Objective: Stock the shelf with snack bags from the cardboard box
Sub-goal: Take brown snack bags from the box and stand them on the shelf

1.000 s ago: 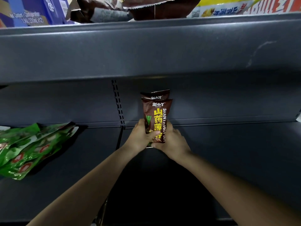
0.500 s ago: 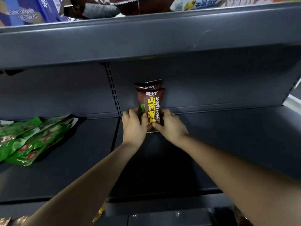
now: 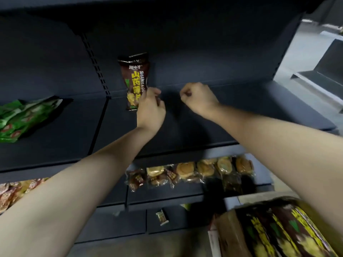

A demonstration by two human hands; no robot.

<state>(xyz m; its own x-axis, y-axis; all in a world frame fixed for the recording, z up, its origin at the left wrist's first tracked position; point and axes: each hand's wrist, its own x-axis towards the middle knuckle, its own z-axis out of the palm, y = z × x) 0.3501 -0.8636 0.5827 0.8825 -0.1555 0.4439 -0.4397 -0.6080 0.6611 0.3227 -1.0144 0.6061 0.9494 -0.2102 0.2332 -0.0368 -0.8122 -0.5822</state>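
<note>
Snack bags [image 3: 134, 78], brown with yellow lettering: two, upright at the back of the shelf [image 3: 269, 102], upper centre-left; the rear one is mostly hidden. Green bags [image 3: 24, 117]: far left, cut off by the frame, count unclear. Left hand [image 3: 150, 110]: fingers curled at the front bag's lower right edge; blur hides whether it grips. Right hand [image 3: 198, 99]: closed fist, holding nothing. Cardboard box [image 3: 228, 236]: one, lower right, cropped, contents blurred.

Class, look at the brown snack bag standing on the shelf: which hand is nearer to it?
Left. The left hand is at the lower right edge of the brown snack bag; the right hand is further right, curled, clear of it.
</note>
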